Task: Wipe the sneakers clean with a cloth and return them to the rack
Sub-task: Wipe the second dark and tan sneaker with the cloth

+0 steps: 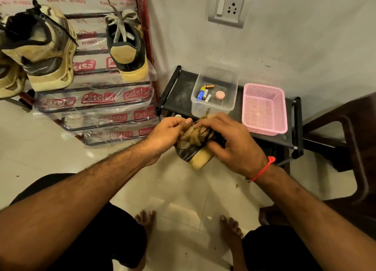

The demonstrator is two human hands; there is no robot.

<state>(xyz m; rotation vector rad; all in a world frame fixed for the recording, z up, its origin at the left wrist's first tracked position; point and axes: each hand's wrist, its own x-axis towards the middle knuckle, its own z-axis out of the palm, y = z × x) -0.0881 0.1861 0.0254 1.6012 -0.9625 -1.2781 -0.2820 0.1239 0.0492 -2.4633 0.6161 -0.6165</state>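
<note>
A black sneaker with a tan toe (200,157) is held in the air above the floor between both hands. A brownish striped cloth (196,135) is bunched on top of it. My left hand (169,133) grips the shoe's left side and pinches the cloth with thumb and fingers. My right hand (234,142) curls over the cloth and the shoe's right side. The matching sneaker (127,46) sits on the top tier of the rack (97,105) at the left. A bulkier tan and black sneaker (44,46) stands beside it.
A low black stand (183,91) by the wall carries a clear plastic box (215,91) with batteries and a pink mesh basket (264,107). A dark brown chair (350,136) stands at the right. My bare feet rest on the tiled floor below. A wall socket (228,6) is above.
</note>
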